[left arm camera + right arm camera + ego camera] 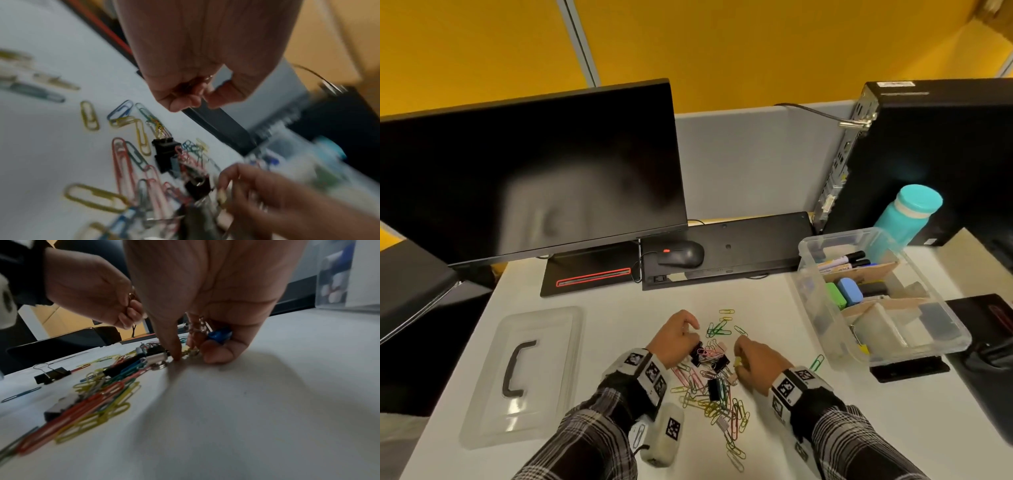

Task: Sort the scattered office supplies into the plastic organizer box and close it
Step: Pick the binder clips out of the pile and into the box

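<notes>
Coloured paper clips (717,401) and black binder clips (164,151) lie in a loose pile on the white desk. My left hand (681,339) hovers over the pile's far side. Its curled fingers (197,99) pinch thin wire clips, whose kind I cannot make out. My right hand (753,359) is at the pile's right edge. It holds a blue binder clip (220,335) in its curled fingers, and its thumb and fingertip (193,355) touch down on a small clip. The clear organizer box (811,301) stands open at right, and its lid (524,373) lies at left.
The box holds markers, erasers and card dividers. Behind the pile are a monitor (527,178), a black keyboard (739,250) and a mouse (681,255). A teal bottle (907,212) and a PC tower (928,154) stand behind the box.
</notes>
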Available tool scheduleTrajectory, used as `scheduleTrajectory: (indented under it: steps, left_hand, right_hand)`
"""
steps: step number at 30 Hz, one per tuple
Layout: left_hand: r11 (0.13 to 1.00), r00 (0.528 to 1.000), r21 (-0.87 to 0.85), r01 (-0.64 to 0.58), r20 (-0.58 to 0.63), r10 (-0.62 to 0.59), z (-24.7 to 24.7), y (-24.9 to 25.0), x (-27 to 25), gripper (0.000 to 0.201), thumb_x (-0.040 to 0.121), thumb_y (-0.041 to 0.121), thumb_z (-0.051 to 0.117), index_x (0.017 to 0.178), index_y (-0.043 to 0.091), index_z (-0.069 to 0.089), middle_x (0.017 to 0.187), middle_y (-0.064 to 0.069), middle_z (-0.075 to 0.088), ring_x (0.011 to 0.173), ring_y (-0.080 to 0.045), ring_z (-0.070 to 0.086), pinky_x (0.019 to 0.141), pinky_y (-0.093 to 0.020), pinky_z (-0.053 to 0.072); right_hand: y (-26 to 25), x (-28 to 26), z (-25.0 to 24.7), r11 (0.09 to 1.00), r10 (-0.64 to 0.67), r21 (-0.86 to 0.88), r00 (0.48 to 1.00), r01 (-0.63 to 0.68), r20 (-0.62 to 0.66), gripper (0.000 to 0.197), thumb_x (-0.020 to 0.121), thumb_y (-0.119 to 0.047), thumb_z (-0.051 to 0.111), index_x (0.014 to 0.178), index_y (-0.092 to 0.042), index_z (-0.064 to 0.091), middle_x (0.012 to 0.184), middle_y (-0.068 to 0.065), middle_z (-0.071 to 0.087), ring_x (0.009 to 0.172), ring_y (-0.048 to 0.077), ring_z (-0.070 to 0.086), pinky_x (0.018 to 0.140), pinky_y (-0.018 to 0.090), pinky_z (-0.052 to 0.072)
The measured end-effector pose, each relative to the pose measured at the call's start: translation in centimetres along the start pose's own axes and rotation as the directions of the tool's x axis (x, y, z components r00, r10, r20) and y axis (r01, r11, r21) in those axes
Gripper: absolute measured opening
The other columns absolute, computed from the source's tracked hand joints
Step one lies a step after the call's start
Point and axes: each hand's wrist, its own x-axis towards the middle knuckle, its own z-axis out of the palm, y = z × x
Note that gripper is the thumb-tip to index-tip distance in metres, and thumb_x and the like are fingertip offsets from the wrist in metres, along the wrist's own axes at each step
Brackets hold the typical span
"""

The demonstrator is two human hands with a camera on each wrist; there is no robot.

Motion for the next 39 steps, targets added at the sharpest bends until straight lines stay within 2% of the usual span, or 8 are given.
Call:
scheduleTrajectory:
  steps: [3,7,14,21,27,33,36,39]
  left_hand:
    - [0.868,0.954,0.404,-0.288,0.200,0.223,1.6,1.0,-0.9,0.020,0.085,0.025,0.061,0.104,0.024,0.053,0.099,0.006,0.046,0.090,-0.011,0.048,0.082,-0.025,0.044]
    - [0.619,0.886,0.638,-0.458,0.383,0.261,3.4,1.4,-0.8,0.035,0.088,0.031,0.061,0.121,0.020,0.053,0.116,-0.003,0.047,0.108,-0.020,0.046,0.090,-0.036,0.046]
    - [0.513,0.848,0.682,-0.521,0.480,0.224,4.6,2.1,-0.3,0.031,0.091,0.024,0.055,0.121,0.017,0.055,0.118,-0.007,0.048,0.111,-0.025,0.047,0.087,-0.041,0.048]
    - [0.679,0.883,0.580,-0.449,0.402,0.241,4.5,2.0,0.4,0.029,0.088,0.036,0.059,0.114,0.021,0.058,0.113,0.000,0.049,0.105,-0.018,0.049,0.087,-0.033,0.047]
    - [0.872,0.947,0.388,-0.300,0.233,0.222,4.0,2.2,0.3,0.025,0.088,0.037,0.059,0.108,0.023,0.056,0.106,0.006,0.053,0.086,-0.009,0.050,0.075,-0.021,0.041]
    - [0.969,0.978,0.149,-0.198,0.097,0.184,3.6,1.5,0.3,0.017,0.094,0.033,0.052,0.103,0.019,0.056,0.082,0.006,0.050,0.072,-0.009,0.048,0.069,-0.027,0.044]
    - [0.986,0.986,0.033,-0.164,0.037,0.163,3.6,1.8,0.4,0.017,0.095,0.030,0.051,0.100,0.015,0.056,0.067,0.008,0.040,0.056,-0.003,0.039,0.055,-0.019,0.036]
    - [0.988,0.988,0.000,-0.153,0.026,0.153,3.6,2.4,0.7,0.018,0.095,0.031,0.051,0.100,0.013,0.055,0.065,0.007,0.038,0.049,0.001,0.039,0.051,-0.011,0.034]
  right_hand:
    - [0.3,-0.3,-0.3,0.997,0.046,0.058,0.995,-0.041,-0.084,0.015,0.090,-0.032,0.043,0.099,-0.021,0.041,0.076,-0.005,0.054,0.065,0.014,0.050,0.064,0.030,0.044]
    - [0.3,-1.8,-3.3,0.955,0.042,0.293,0.961,0.042,-0.273,0.015,0.091,-0.031,0.052,0.097,-0.021,0.042,0.062,-0.005,0.048,0.055,0.010,0.045,0.055,0.026,0.038]
    - [1.1,-6.9,-10.0,0.929,0.050,0.295,0.715,0.223,-0.698,0.017,0.088,-0.019,0.057,0.097,-0.023,0.043,0.070,0.003,0.049,0.059,0.018,0.050,0.054,0.023,0.039]
    - [5.6,-8.0,-11.8,0.951,0.264,0.305,0.647,-0.050,-0.716,0.017,0.090,-0.023,0.054,0.101,-0.017,0.043,0.079,0.002,0.053,0.067,0.017,0.050,0.051,0.020,0.030]
    - [7.0,-7.7,-10.6,0.962,0.258,0.066,0.802,-0.266,-0.539,0.020,0.096,-0.022,0.038,0.093,-0.013,0.056,0.075,0.005,0.058,0.060,0.020,0.051,0.055,0.027,0.036]
    - [7.5,-7.7,-11.8,0.952,0.294,0.057,0.846,-0.301,-0.444,0.032,0.099,-0.030,0.031,0.096,-0.013,0.058,0.074,0.005,0.062,0.064,0.021,0.058,0.056,0.030,0.043]
    - [7.5,-9.1,-13.0,0.970,0.238,0.130,0.712,-0.203,-0.661,0.022,0.097,-0.022,0.041,0.092,-0.014,0.061,0.069,0.000,0.057,0.058,0.012,0.051,0.049,0.022,0.034]
    - [8.9,-10.3,-14.0,0.972,0.229,0.160,0.524,-0.175,-0.820,0.016,0.092,-0.015,0.049,0.101,-0.012,0.062,0.091,0.003,0.060,0.086,0.022,0.052,0.070,0.031,0.041]
